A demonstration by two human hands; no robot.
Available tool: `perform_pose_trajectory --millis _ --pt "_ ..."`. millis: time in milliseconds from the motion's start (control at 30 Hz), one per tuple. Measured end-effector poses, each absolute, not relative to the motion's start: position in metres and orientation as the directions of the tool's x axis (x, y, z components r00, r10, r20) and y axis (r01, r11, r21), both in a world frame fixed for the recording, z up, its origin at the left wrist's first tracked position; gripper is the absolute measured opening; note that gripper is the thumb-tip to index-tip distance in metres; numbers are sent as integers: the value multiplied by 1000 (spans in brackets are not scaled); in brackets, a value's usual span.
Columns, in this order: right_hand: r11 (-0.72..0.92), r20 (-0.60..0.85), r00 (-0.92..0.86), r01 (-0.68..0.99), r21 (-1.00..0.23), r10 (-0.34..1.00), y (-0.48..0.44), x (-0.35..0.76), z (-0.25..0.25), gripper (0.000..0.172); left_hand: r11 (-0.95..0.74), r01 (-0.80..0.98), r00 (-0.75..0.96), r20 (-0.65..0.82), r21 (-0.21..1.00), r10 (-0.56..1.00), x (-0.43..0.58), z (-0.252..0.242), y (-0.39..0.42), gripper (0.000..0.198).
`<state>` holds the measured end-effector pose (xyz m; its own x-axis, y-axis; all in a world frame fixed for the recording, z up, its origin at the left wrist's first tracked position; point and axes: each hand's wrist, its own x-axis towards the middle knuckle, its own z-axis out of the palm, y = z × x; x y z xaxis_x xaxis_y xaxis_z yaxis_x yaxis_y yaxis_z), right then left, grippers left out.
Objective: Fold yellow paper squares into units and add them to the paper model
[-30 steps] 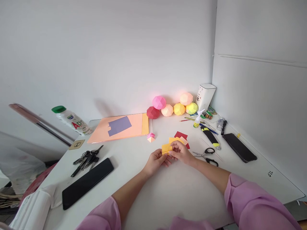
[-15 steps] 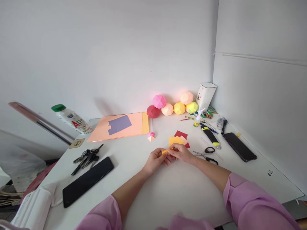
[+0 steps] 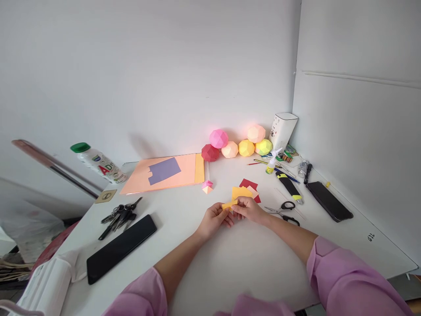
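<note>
Both my hands meet over the middle of the white table (image 3: 250, 259) and pinch one small folded piece of orange paper (image 3: 229, 204). My left hand (image 3: 215, 219) grips its left end, fingers curled. My right hand (image 3: 249, 210) holds its right end between thumb and fingertips. Just behind them lie loose paper squares (image 3: 245, 190) in orange, red and pale pink. A tiny pink and peach folded paper shape (image 3: 207, 187) sits to the left of those.
Scissors (image 3: 284, 210), a highlighter (image 3: 289, 186), a glue bottle (image 3: 271, 164) and a phone (image 3: 329, 201) lie at the right. Several paper balls (image 3: 237, 145) and a white box (image 3: 282, 131) stand by the wall. Peach card sheets (image 3: 166, 172), keys (image 3: 120, 216) and a black case (image 3: 121, 247) are at the left.
The orange paper showed a broad face a second ago; it now appears as a thin folded strip between my fingers. My hands stayed in the same spot.
</note>
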<state>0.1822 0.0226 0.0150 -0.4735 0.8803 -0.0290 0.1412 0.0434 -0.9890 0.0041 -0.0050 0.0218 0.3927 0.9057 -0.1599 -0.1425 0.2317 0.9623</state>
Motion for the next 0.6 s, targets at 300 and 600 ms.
perform_pose_trajectory --millis 300,600 --pt "42 -40 -488 155 -987 872 23 183 16 28 219 -129 405 -150 967 902 3 21 -5 30" --pt "52 -16 -496 123 -991 868 19 184 19 29 239 -37 415 -202 970 887 4 20 -7 32"
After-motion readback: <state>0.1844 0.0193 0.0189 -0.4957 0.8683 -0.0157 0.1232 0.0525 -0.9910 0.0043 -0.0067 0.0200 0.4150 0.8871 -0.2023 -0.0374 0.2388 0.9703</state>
